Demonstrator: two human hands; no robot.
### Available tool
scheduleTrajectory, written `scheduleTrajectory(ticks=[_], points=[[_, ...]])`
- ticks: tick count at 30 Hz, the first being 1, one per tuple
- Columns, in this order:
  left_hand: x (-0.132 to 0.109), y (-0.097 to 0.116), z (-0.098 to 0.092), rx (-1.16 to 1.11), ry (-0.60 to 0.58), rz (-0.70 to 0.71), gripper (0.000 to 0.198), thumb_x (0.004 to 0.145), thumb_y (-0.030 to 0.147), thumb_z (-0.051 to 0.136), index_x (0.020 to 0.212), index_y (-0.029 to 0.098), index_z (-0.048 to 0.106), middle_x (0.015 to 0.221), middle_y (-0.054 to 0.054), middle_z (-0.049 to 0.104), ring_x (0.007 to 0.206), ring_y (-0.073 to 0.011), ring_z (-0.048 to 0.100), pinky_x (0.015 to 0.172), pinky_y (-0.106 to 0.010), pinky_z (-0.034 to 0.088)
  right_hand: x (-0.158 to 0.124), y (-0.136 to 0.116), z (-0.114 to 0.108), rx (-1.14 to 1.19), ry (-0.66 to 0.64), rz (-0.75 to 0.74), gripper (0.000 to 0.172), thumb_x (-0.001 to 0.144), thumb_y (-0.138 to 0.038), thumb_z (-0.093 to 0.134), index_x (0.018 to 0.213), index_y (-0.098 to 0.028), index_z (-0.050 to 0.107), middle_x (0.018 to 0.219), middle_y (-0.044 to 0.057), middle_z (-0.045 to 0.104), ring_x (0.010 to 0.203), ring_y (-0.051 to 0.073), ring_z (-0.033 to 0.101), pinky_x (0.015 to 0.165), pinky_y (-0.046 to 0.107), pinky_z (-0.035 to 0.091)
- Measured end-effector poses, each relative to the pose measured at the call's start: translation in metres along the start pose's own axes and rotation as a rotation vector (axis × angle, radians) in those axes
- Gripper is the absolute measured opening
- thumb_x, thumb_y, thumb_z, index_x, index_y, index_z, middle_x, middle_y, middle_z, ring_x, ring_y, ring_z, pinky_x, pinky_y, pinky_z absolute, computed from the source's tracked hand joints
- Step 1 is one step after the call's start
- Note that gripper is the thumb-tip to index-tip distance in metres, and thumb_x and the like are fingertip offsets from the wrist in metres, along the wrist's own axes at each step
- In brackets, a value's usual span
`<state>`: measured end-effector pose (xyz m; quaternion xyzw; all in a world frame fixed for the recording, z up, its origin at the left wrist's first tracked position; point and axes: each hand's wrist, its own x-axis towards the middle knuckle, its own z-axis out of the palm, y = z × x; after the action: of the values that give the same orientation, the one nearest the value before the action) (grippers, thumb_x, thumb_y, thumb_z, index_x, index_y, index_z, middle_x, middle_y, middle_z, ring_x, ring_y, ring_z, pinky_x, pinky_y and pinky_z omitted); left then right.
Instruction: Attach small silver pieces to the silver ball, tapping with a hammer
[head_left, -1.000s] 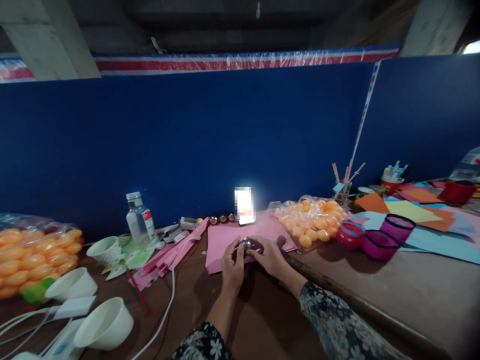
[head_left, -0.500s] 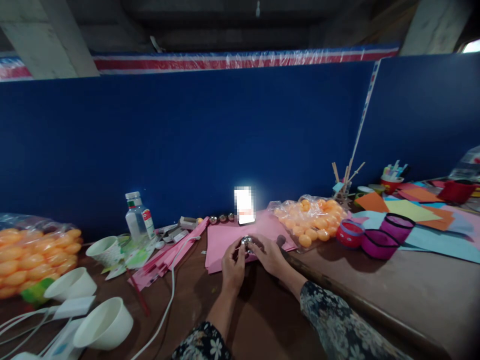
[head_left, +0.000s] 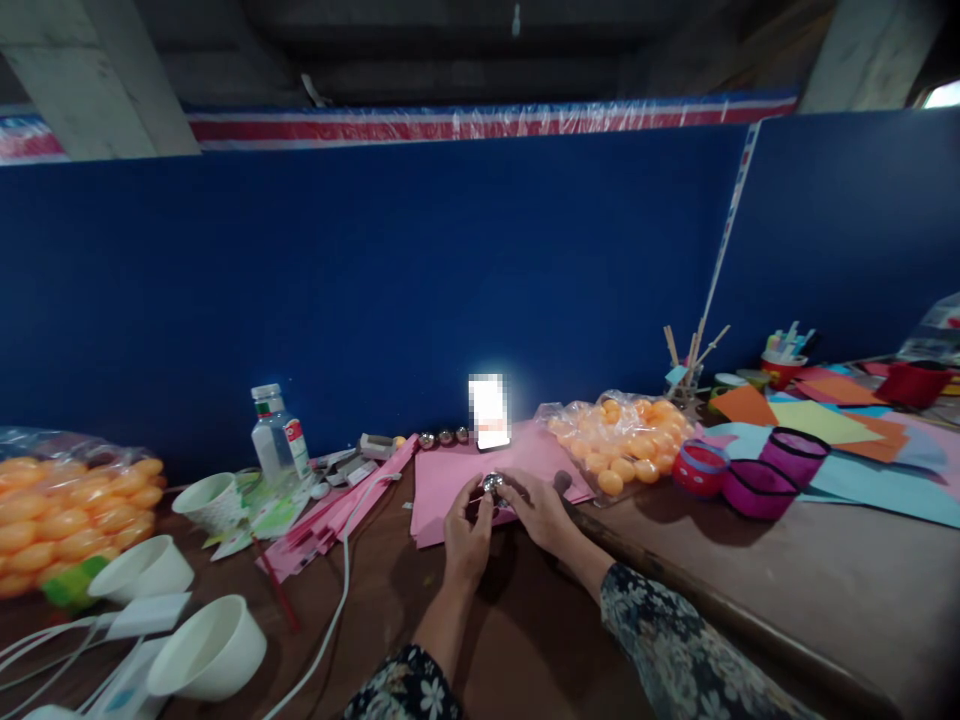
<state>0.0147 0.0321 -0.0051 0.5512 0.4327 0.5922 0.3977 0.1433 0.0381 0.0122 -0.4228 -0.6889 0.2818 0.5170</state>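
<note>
My left hand (head_left: pixel 466 535) and my right hand (head_left: pixel 534 510) meet over the near edge of a stack of pink paper (head_left: pixel 457 470). Between their fingertips they pinch a small shiny silver ball (head_left: pixel 492 484), held just above the paper. The fingers of both hands are curled round it. Three more silver balls (head_left: pixel 445 437) lie in a row at the far edge of the paper, beside a lit phone (head_left: pixel 489 411) propped against the blue partition.
A bag of orange balls (head_left: pixel 619 440) lies right of the paper, another (head_left: pixel 60 515) at far left. White bowls (head_left: pixel 206 645), a cable (head_left: pixel 341 590), a bottle (head_left: pixel 276 432) and pink strips (head_left: pixel 330 515) sit left. Red and magenta cups (head_left: pixel 757 480) and coloured paper sheets (head_left: pixel 832 420) lie right.
Both hands have lifted the silver ball slightly and shifted a little forward. Nothing else on the table has moved.
</note>
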Motion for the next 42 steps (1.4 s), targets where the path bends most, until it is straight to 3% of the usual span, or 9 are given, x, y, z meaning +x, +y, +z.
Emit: scheduleTrajectory(ticks=[9, 17, 42], points=[[-0.001, 0.01, 0.002, 0.062, 0.007, 0.003, 0.043, 0.071, 0.039, 0.059, 0.106, 0.016, 0.057, 0.096, -0.009, 0.066, 0.081, -0.0191, 0.063, 0.073, -0.032, 0.051, -0.001, 0.007, 0.001, 0.019, -0.014, 0.008, 0.032, 0.084, -0.029, 0.045, 0.112, -0.02, 0.056, 0.111, 0.007, 0.06, 0.099, 0.02, 0.057, 0.088, 0.037, 0.044], [-0.002, 0.015, 0.002, 0.112, 0.036, 0.025, 0.038, 0.068, 0.037, 0.061, 0.1, 0.015, 0.062, 0.094, -0.008, 0.067, 0.083, -0.019, 0.063, 0.075, -0.03, 0.049, 0.0, 0.005, 0.001, 0.078, -0.001, 0.039, 0.029, 0.086, -0.03, 0.042, 0.103, -0.018, 0.061, 0.099, 0.007, 0.065, 0.089, 0.018, 0.06, 0.081, 0.032, 0.047], [-0.003, 0.012, 0.001, 0.129, 0.017, 0.05, 0.034, 0.075, 0.038, 0.054, 0.099, 0.016, 0.063, 0.094, -0.008, 0.067, 0.086, -0.0202, 0.061, 0.078, -0.032, 0.048, -0.001, -0.002, -0.001, -0.002, 0.015, 0.026, 0.027, 0.086, -0.03, 0.04, 0.092, -0.016, 0.062, 0.086, 0.005, 0.066, 0.078, 0.017, 0.059, 0.071, 0.027, 0.046]])
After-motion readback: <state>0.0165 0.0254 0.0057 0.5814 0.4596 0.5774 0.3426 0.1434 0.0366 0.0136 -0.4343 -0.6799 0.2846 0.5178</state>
